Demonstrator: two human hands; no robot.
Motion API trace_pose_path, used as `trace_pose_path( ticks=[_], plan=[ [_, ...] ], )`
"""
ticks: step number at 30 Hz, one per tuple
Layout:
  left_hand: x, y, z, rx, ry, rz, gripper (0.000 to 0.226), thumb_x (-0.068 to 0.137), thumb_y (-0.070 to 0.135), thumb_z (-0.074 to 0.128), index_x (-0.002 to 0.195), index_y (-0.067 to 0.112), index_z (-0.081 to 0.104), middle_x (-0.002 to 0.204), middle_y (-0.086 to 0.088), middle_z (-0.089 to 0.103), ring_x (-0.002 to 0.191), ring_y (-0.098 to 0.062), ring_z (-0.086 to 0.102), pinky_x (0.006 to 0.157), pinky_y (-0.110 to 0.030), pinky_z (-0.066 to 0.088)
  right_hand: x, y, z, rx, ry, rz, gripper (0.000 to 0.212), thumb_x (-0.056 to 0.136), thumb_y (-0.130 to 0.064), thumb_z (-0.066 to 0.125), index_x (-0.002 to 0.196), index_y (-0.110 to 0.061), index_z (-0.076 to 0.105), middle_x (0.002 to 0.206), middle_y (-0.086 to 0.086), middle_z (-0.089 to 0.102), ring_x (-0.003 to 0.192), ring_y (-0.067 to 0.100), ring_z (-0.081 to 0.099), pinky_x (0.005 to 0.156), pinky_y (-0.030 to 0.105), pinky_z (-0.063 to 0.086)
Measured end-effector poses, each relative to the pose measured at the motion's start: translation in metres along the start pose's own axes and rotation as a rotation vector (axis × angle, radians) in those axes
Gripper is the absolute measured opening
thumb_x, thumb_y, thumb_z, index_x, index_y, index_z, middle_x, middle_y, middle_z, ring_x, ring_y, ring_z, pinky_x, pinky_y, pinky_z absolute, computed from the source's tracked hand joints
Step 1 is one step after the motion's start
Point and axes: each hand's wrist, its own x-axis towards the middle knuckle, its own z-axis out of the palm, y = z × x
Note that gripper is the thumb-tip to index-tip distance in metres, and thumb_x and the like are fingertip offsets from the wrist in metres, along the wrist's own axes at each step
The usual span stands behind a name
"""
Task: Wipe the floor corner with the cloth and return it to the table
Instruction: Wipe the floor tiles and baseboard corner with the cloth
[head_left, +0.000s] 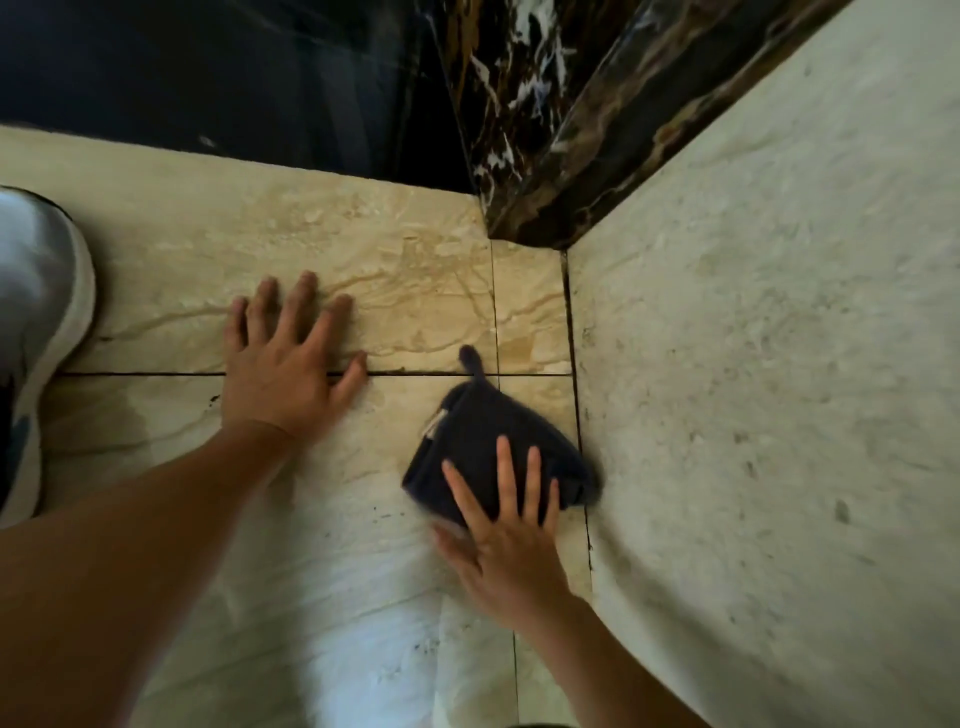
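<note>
A folded dark blue cloth (480, 441) with a small hanging loop lies on the beige marble floor (405, 291), close against the pale wall on the right. My right hand (501, 540) presses flat on the cloth's near part, fingers spread over it. My left hand (291, 364) rests flat on the floor tiles to the left, fingers apart, holding nothing. The floor corner (550, 254) lies just beyond the cloth, where the wall meets a dark marble trim.
The pale wall (753, 364) rises along the right. Dark veined marble trim (550, 156) and a dark glossy surface (208, 67) close off the far side. A white shoe (36, 332) stands on the floor at the left edge.
</note>
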Motion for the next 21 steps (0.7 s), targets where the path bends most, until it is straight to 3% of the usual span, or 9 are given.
trace_pose_path(
  ticks=[5, 13, 18, 21],
  plan=[
    [0.002, -0.002, 0.004, 0.03, 0.017, 0.005, 0.07, 0.089, 0.063, 0.033, 0.151, 0.031, 0.029, 0.162, -0.01, 0.025, 0.148, -0.043, 0.017, 0.119, -0.056, 0.011, 0.055, 0.011, -0.022, 0.11, -0.096, 0.034, 0.065, 0.083, -0.084, 0.015, 0.139, -0.068, -0.014, 0.149, -0.012, -0.048, 0.132, 0.025, -0.049, 0.106, 0.064, -0.018],
    [0.003, -0.004, 0.01, 0.035, 0.048, 0.017, 0.07, 0.089, 0.064, 0.033, 0.15, 0.031, 0.03, 0.161, -0.011, 0.026, 0.146, -0.043, 0.018, 0.118, -0.057, 0.013, 0.2, 0.02, -0.085, 0.24, -0.224, 0.213, 0.071, 0.066, -0.095, 0.015, 0.127, -0.076, -0.016, 0.154, -0.008, -0.041, 0.139, 0.035, -0.039, 0.107, 0.064, -0.017],
    [0.003, -0.001, 0.004, 0.018, 0.025, 0.002, 0.069, 0.089, 0.061, 0.036, 0.15, 0.029, 0.032, 0.161, -0.011, 0.026, 0.147, -0.044, 0.017, 0.119, -0.059, 0.014, 0.157, 0.023, -0.065, 0.176, -0.134, 0.131, 0.071, 0.071, -0.093, 0.012, 0.132, -0.072, -0.019, 0.154, -0.009, -0.041, 0.141, 0.031, -0.037, 0.109, 0.061, -0.018],
    [0.001, 0.0, 0.001, 0.025, 0.001, 0.003, 0.07, 0.09, 0.062, 0.035, 0.151, 0.029, 0.029, 0.162, -0.012, 0.025, 0.148, -0.044, 0.016, 0.119, -0.059, 0.013, 0.11, 0.014, -0.042, 0.145, -0.104, 0.1, 0.076, 0.073, -0.093, 0.012, 0.135, -0.068, -0.023, 0.149, -0.009, -0.049, 0.137, 0.03, -0.043, 0.104, 0.058, -0.026]
  ],
)
